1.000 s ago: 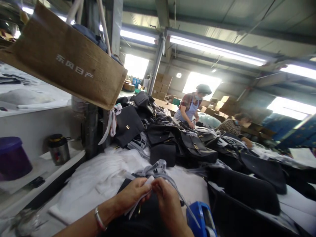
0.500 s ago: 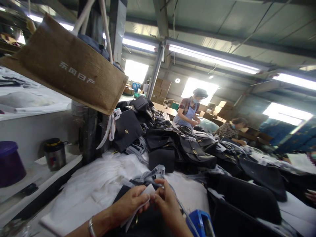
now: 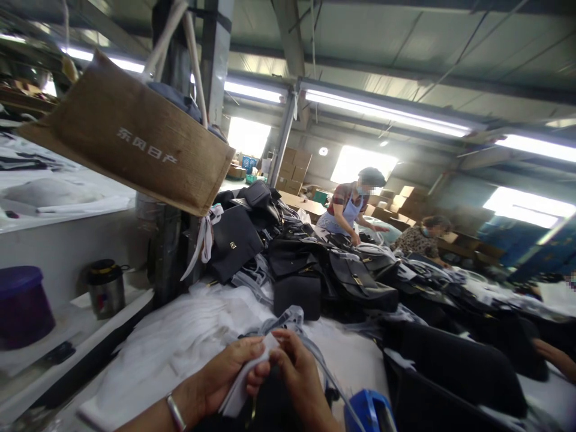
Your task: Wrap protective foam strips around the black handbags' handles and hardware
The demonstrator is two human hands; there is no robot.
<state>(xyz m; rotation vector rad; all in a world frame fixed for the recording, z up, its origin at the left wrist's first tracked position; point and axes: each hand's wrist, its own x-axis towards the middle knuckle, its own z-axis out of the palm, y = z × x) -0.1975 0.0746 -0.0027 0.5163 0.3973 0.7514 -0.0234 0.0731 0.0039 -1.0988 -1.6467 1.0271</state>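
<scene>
A folded strip of white sheet, paper-like or thin foam, is gripped between the thumb and fingers of my left hand. My right hand pinches at the strip's upper edge with curled fingers, close against the left fingertips. Beneath both hands lies a black bag, partly hidden by them, with a gold-coloured metal piece showing. A handle wrapped in greyish plastic loops up just beyond my fingers.
Black bags are heaped ahead. White sheets lie to the left, and a blue tool or holder stands by my right wrist. A brown cloth bag hangs upper left. Two co-workers work beyond; another person's hand reaches in at right.
My hands stay nearly in place, and the white strip shows broader below my left hand. The standing co-worker has bent lower over the bags. Another person's arm has come in farther at right.
</scene>
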